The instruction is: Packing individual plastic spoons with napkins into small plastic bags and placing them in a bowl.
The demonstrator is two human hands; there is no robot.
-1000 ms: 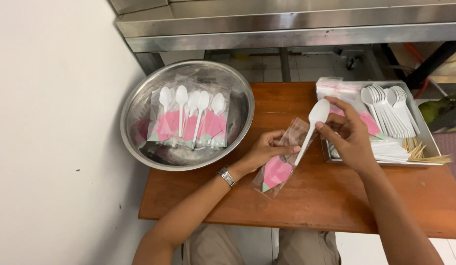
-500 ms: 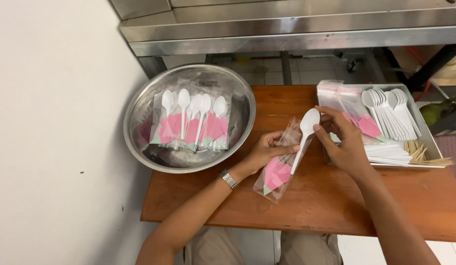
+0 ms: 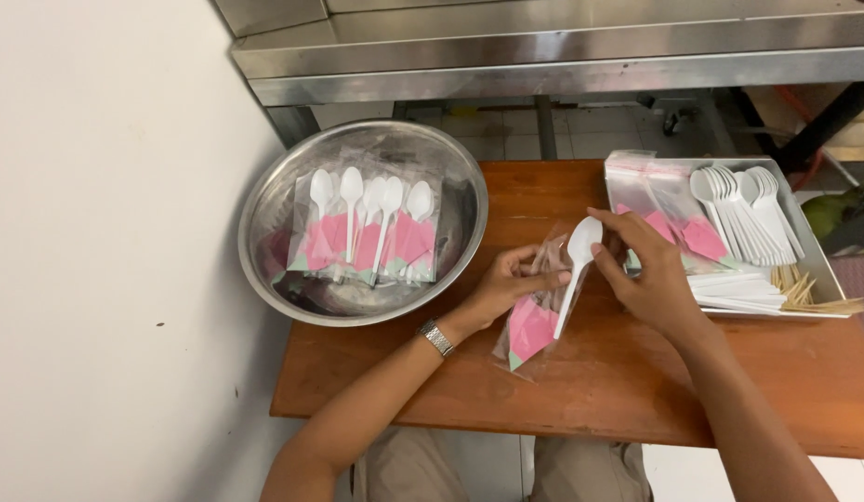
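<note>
Your left hand (image 3: 502, 286) pinches the mouth of a clear packet (image 3: 534, 321) holding a pink napkin. Your right hand (image 3: 647, 274) grips a white plastic spoon (image 3: 574, 271), its handle lying on the packet, between both hands.

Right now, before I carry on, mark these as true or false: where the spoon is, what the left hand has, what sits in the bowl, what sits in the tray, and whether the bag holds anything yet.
1. The right hand holds a white spoon. True.
2. The left hand rests empty on the table. False: it holds a clear bag.
3. The metal bowl holds packed bags with spoons and pink napkins. True.
4. The tray holds only forks. False: it has loose white spoons, bags and toothpicks.
5. The clear bag is empty. False: a pink napkin is inside.
</note>
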